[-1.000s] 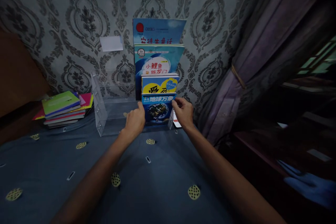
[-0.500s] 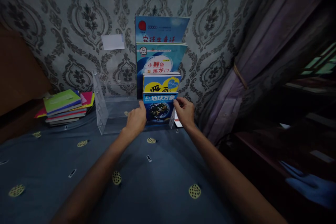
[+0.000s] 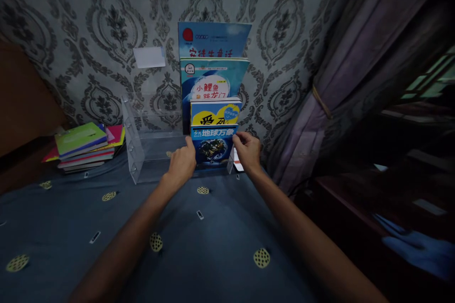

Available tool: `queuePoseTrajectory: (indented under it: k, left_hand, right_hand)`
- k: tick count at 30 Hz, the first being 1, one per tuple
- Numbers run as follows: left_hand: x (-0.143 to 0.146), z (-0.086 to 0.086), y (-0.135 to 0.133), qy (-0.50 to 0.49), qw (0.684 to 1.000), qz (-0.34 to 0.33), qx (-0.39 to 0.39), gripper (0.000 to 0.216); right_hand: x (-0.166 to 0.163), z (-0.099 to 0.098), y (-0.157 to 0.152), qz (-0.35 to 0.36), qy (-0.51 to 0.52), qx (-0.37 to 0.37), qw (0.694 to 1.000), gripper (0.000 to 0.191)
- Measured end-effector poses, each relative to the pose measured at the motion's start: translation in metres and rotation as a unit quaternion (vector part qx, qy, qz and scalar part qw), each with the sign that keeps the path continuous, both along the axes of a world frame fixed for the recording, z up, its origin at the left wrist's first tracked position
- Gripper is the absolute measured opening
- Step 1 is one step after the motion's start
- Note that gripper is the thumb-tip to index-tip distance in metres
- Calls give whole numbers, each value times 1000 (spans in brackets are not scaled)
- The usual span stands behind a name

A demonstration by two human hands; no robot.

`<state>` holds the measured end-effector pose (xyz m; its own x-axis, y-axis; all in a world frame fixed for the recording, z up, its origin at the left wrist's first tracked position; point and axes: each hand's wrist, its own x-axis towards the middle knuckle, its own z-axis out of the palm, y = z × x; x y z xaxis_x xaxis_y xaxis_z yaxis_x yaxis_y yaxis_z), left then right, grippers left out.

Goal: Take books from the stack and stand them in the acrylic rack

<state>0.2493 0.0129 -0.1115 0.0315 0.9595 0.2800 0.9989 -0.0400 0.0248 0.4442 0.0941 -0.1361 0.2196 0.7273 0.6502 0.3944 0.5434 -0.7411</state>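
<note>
A dark blue book with a globe on its cover [image 3: 213,148] stands upright in the front tier of a clear stepped rack [image 3: 133,151]. My left hand [image 3: 182,161] closes on its left edge, the thumb up along the side. At its upper right edge, my right hand [image 3: 248,150] pinches it between thumb and fingers. Behind it rise a yellow and blue book [image 3: 215,112], a teal book [image 3: 215,75] and a taller blue book [image 3: 215,40], each higher than the one before. The fingers behind the front book are partly hidden.
A stack of colourful books [image 3: 85,144] lies left of the rack. Patterned blue cloth [image 3: 213,255] covers the surface. Behind is a wall with a white paper [image 3: 149,57]; a tied purple curtain [image 3: 309,118] hangs at right. A white and red item [image 3: 237,161] lies by the rack's right end.
The view has shifted slightly, so everything sits a little further left. Both hands keep their hold on the front book, which stays in the same place in the rack.
</note>
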Motion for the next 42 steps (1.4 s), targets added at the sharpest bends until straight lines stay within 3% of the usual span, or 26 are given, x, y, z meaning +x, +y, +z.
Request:
queuePoseTrajectory:
  k: [6, 18, 32, 37, 42]
  left_hand:
    - [-4, 1, 0, -7, 1000, -8, 0, 45]
    - [-5, 27, -17, -44, 998, -11, -41, 41]
    - [-14, 42, -27, -68, 991, -64, -97, 42]
    - [-28, 46, -27, -54, 987, -105, -110, 44]
    - [-74, 66, -27, -77, 974, -163, -134, 36]
  right_hand:
    - [0, 0, -3, 0, 0, 6, 1000, 31]
    - [3, 6, -5, 8, 62, 14, 998, 39]
    - [13, 41, -22, 17, 87, 92, 992, 29]
    - [4, 55, -50, 28, 34, 173, 984, 23]
    - [-8, 67, -87, 64, -69, 286, 954, 20]
